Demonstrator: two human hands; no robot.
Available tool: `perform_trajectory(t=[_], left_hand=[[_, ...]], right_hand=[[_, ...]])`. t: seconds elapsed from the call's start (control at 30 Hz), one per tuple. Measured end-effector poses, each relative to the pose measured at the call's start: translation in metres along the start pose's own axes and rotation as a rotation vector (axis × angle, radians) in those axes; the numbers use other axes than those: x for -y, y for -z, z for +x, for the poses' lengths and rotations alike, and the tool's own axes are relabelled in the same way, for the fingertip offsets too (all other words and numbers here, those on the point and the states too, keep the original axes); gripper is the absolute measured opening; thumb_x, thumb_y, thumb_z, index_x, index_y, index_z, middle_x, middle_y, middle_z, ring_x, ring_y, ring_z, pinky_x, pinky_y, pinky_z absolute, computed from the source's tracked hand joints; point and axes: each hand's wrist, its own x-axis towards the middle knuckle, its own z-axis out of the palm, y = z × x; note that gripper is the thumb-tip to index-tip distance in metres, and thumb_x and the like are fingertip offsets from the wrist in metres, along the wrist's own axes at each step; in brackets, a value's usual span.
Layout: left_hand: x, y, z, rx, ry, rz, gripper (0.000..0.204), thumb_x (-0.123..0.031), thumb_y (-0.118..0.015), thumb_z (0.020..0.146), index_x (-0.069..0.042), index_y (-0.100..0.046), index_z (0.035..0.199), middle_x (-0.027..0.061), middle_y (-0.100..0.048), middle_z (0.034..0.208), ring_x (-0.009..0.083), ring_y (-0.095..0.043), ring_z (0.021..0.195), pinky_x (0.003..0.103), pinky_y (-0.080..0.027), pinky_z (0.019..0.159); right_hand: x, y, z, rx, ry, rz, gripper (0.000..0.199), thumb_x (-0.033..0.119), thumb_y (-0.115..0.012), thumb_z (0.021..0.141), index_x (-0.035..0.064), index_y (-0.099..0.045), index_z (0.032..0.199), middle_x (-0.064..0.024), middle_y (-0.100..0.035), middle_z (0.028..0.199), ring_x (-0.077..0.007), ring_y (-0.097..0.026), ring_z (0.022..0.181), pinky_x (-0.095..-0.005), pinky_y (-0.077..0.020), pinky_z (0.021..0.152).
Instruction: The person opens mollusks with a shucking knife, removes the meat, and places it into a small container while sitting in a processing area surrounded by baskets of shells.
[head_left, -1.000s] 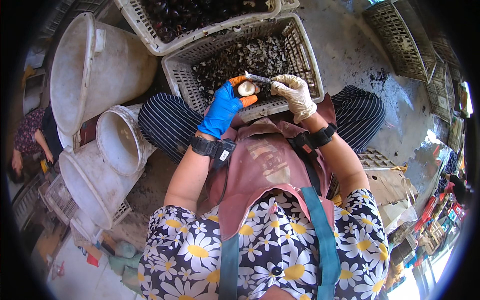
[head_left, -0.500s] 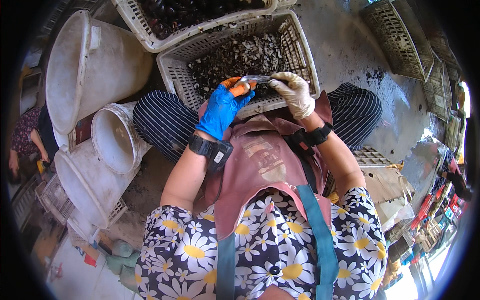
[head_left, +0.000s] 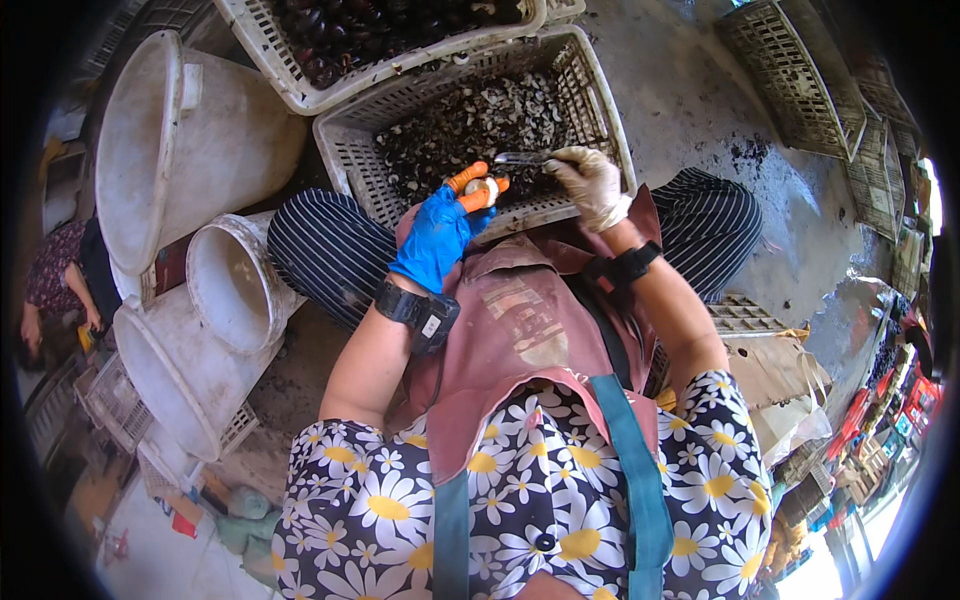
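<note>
My left hand (head_left: 437, 234), in a blue glove with orange finger covers, grips a small pale round piece that looks like a partly peeled water chestnut (head_left: 483, 188). In my white-gloved right hand (head_left: 594, 190) is a small knife (head_left: 520, 158), its metal blade pointing left. The blade sits just above the water chestnut, apart from it. Both hands are over the near edge of a white slatted crate (head_left: 611, 105) between my knees. Dark and pale peelings (head_left: 480, 120) cover its bottom.
Beyond it, another crate (head_left: 308, 97) holds dark, glossy round pieces. Large white tubs (head_left: 205, 120) and a bucket (head_left: 232, 285) lie tipped at left, near another person (head_left: 65, 270). Dirty crates (head_left: 790, 80) stand at far right on the wet floor (head_left: 680, 100).
The knife has come away from the water chestnut. My left hand has dropped slightly toward me and turned, so the pale piece shows between the orange fingertips.
</note>
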Motion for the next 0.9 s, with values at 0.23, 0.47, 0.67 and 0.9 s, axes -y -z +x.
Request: perform_trajectory(t=[0.23,0.47,0.67,0.9], left_hand=[[0.007,-0.008,0.000,-0.039,-0.079,0.028,0.028,-0.004,-0.057,0.081,-0.003,-0.051,0.108,0.0149,-0.060,0.106,0.0203,-0.059,0.093,0.029,-0.049,0.082],[0.008,0.009,0.006,0.013,0.124,-0.193,0.026,-0.007,-0.055,0.084,-0.004,-0.054,0.110,0.0132,-0.060,0.106,0.0152,-0.059,0.087,0.021,-0.048,0.072],[0.003,-0.006,0.001,0.010,0.099,-0.234,0.031,-0.007,-0.055,0.084,-0.003,-0.052,0.114,0.0126,-0.057,0.111,0.0152,-0.058,0.091,0.021,-0.048,0.076],[0.008,0.005,0.003,0.111,0.062,-0.197,0.029,-0.005,-0.054,0.083,-0.003,-0.053,0.112,0.0113,-0.059,0.108,0.0163,-0.058,0.087,0.022,-0.048,0.076]], right_hand=[[0.006,-0.016,-0.011,-0.035,0.130,0.057,0.012,0.013,-0.069,0.072,0.0061,-0.067,0.083,-0.0090,-0.063,0.076,-0.0214,-0.059,0.072,-0.0302,-0.0468,0.067],[0.024,-0.022,-0.022,-0.021,0.184,0.119,0.014,0.011,-0.070,0.072,0.0054,-0.065,0.085,-0.0085,-0.062,0.080,-0.0204,-0.058,0.071,-0.0292,-0.0461,0.067],[-0.002,-0.012,-0.009,-0.042,0.103,0.189,0.015,0.012,-0.069,0.075,0.0009,-0.065,0.085,-0.0092,-0.063,0.075,-0.0174,-0.059,0.069,-0.0279,-0.0466,0.066],[-0.013,-0.008,-0.013,0.017,-0.218,0.418,0.015,0.010,-0.067,0.079,0.0017,-0.064,0.091,-0.0026,-0.061,0.075,-0.0069,-0.054,0.070,-0.0217,-0.0453,0.063]])
